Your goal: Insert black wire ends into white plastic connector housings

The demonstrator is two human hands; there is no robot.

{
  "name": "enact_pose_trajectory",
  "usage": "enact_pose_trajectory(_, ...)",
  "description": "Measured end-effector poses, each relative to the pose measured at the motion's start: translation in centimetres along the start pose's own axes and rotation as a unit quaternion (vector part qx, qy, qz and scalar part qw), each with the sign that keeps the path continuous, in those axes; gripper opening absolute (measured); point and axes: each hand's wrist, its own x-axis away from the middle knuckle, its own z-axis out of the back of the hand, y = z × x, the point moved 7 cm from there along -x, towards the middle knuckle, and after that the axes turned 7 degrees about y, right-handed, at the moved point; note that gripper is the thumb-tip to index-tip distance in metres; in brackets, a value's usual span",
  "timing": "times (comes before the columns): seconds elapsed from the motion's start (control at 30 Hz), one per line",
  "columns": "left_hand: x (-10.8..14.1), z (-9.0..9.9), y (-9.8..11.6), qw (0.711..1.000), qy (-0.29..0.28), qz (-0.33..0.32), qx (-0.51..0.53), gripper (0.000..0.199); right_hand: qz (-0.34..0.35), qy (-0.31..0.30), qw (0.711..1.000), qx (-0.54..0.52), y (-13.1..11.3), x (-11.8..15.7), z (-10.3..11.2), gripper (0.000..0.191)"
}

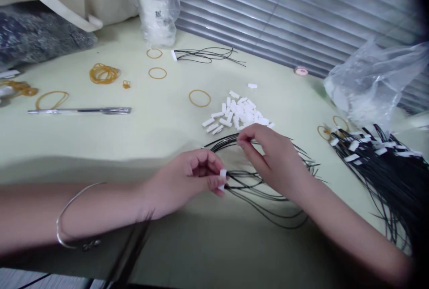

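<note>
Between the thumb and fingers of my left hand (197, 175) is a small white plastic connector (222, 179). Several thin black wires (264, 195) run out of it to the right and loop under my right forearm. My right hand (275, 159) is held above those wires, thumb and index finger pinched together; whatever is between the tips is too small to make out. Just behind both hands lies a bundle of loose black wires (221, 142), partly covered by my right hand. A pile of white connectors (243, 110) sits beyond my right fingertips.
A finished-looking wired connector (174, 55) lies near the blinds. Rubber bands (200, 98) and a pen (80, 111) are on the left and middle table. At right are a heap of black wires with connectors (395, 177) and a plastic bag (365, 83). A bagged cup (157, 20) stands behind.
</note>
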Motion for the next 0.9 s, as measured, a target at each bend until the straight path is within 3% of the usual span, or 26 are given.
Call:
enact_pose_trajectory(0.1,-0.5,0.5,-0.2,0.995,0.013,-0.002,0.104,0.015,0.003,-0.017,1.0,-0.004,-2.2,0.9,1.7,0.006)
enact_pose_trajectory(0.23,-0.6,0.5,-0.5,0.992,0.003,0.006,0.125,0.015,0.015,-0.041,0.998,0.044,-4.0,2.0,2.2,0.008)
enact_pose_trajectory(0.37,-0.5,0.5,-0.4,0.988,0.01,0.014,0.156,0.014,0.029,-0.097,0.994,0.044,-3.8,2.8,0.7,0.012)
enact_pose_trajectory(0.6,-0.6,0.4,-0.3,0.988,0.007,0.021,0.152,0.014,0.017,-0.069,0.997,0.037,-3.6,2.7,1.0,0.005)
enact_pose_trajectory(0.9,-0.8,0.6,-0.3,0.992,0.014,0.008,0.125,0.014,-0.044,-0.098,0.994,0.001,-3.0,2.7,0.1,0.014)
